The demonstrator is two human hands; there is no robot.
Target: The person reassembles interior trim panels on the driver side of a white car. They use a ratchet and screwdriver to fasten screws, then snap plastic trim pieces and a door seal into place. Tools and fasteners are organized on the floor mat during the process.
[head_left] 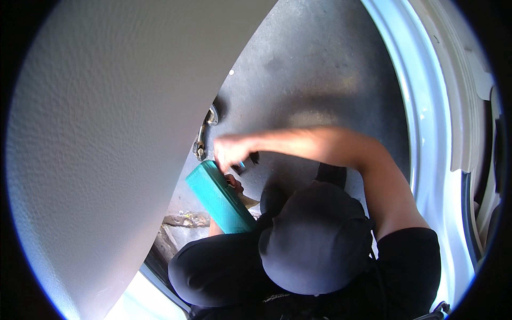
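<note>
Neither my left hand nor my right hand comes into view. Below me crouches another person in a dark cap (314, 245) and black clothes. That person's right arm (309, 145) reaches across to the left. Its hand (230, 151), smeared by motion, is at the upper end of a teal box-like case (218, 197). Fingers of the person's other hand (234, 184) show at the case's right side, close against it. Part of that forearm appears below the case. What either hand holds is hidden or too blurred to tell.
A grey textured panel (106, 117) fills the left side. At right curves a pale, glossy door-frame-like edge (421, 106). On the grey floor (314, 48) lies a metal tool (200, 143) beside the panel. Broken, rough ground (186, 220) shows near the case.
</note>
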